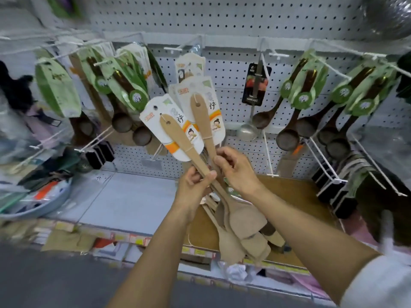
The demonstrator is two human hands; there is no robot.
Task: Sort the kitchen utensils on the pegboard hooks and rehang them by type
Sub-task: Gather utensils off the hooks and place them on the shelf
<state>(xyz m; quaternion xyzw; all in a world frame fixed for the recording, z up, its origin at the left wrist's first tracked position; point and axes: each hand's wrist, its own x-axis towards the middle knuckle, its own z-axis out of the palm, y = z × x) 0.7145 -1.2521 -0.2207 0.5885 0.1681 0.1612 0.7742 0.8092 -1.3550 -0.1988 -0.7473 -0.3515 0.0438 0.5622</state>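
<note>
Pale wood is what the bundle of wooden spatulas (241,218) is made of; it is held in front of the white pegboard (222,21), above a brown shelf (289,196). The handles are gripped near their middle by the left hand (195,183), whose fingers (210,175) are curled round them with the thumb on top. The right hand (238,170) is closed on the same handles just above, its fingers wrapped round the stems. White and orange packaging cards (169,130) are fanned out at the upper ends, and the flat blades hang low over the shelf edge. How many spatulas are in the bundle cannot be told, perhaps five or six. Dark wooden ladles (287,138) in green sleeves are hung on hooks to both sides. A steel ladle (248,132) on a black card is hung between them, just right of the bundle.
</note>
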